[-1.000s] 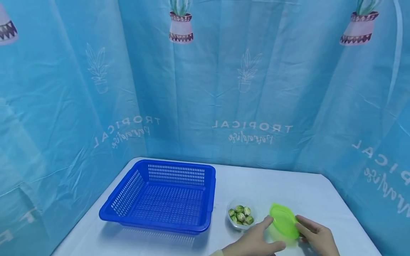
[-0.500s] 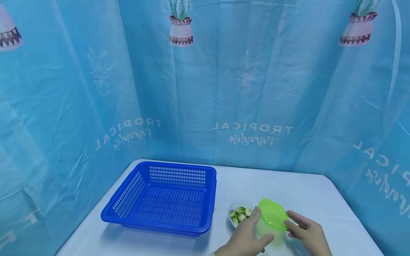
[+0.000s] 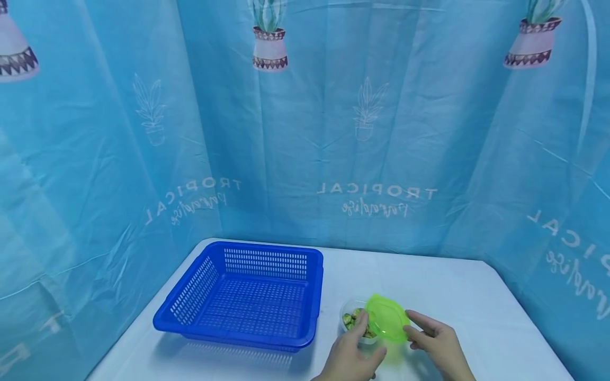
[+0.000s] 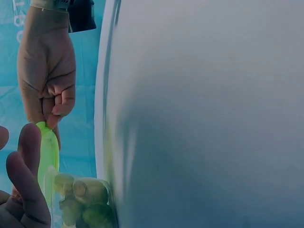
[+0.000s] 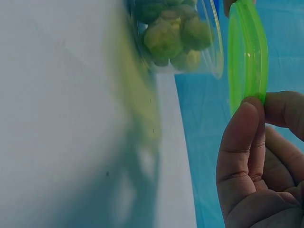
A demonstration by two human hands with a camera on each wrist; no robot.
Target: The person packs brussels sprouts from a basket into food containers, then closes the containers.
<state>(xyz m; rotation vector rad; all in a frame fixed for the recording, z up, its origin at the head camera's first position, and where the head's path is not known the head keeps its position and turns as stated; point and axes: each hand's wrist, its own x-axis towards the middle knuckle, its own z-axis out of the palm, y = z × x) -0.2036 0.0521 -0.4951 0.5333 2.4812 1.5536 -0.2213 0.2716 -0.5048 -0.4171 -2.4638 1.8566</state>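
Note:
My right hand pinches the edge of a translucent green lid between thumb and fingers; the right wrist view shows this grip on the lid closely. The lid is tilted above the right side of a clear plastic bowl holding several Brussels sprouts. My left hand has its fingers extended in front of the bowl, fingertips at the lid's left edge, thumb apart. Whether those fingertips touch the lid is unclear. In the left wrist view, the sprouts show through the bowl's wall.
A large blue perforated basket stands to the left of the bowl on a white-covered table. Blue printed curtains surround the table at the back and sides.
Both hands have moved left, bringing the lid from the right of the bowl to over its right part. My left hand now hides some of the sprouts.

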